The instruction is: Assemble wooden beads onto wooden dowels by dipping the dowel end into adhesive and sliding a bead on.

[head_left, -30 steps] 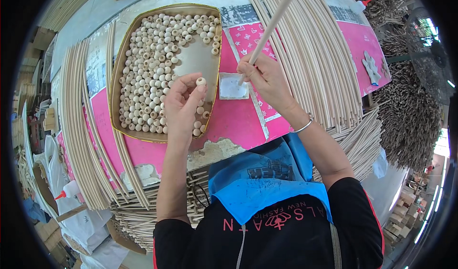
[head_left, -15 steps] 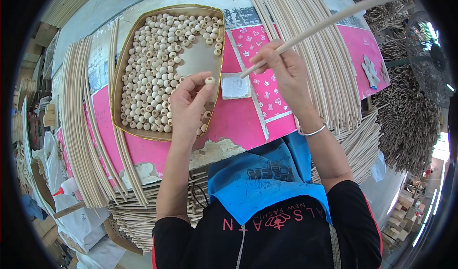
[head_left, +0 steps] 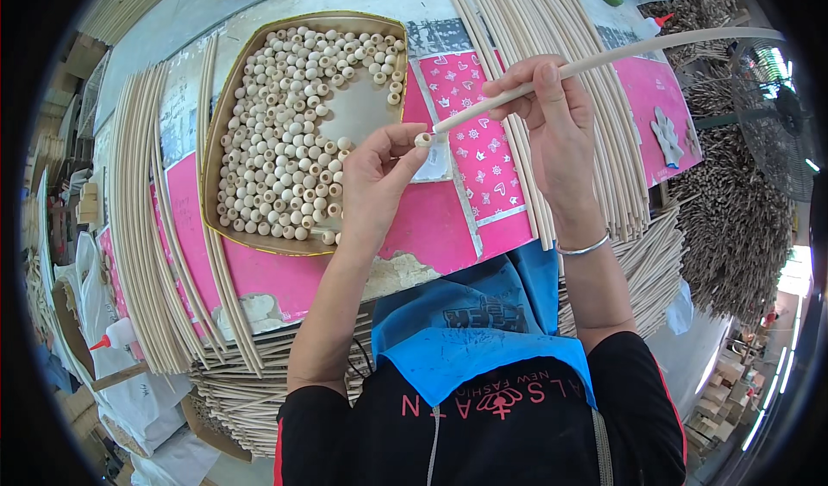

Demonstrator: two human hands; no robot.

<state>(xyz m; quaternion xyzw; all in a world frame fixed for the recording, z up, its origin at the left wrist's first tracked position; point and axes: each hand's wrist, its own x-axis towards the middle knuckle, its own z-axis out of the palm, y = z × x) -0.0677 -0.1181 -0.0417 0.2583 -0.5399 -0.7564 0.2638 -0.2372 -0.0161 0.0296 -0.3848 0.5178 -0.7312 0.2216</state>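
Note:
Between the thumb and fingers of my left hand (head_left: 379,171) is a small round wooden bead (head_left: 423,140), its hole showing. My right hand (head_left: 556,124) is closed round a long pale wooden stick (head_left: 604,57). The stick's white-tipped end comes up against the bead or just short of it; I cannot tell which. Below that meeting point lies a small square dish (head_left: 434,165) with white stuff in it, partly hidden by my left hand. To the left stands a gold-rimmed tray (head_left: 362,106) holding several loose beads (head_left: 285,132).
Rows of long wooden sticks (head_left: 142,219) lie at the table's left, with another bundle (head_left: 569,72) behind my right hand. A white glove (head_left: 667,137) rests on the pink table cover (head_left: 500,240). Farther right are a fan (head_left: 776,115) and stacked dark sticks (head_left: 733,219).
My left hand has moved right with the bead, out of the tray. The stick's end has lifted from the small dish and come to the bead, as my right hand shifted right.

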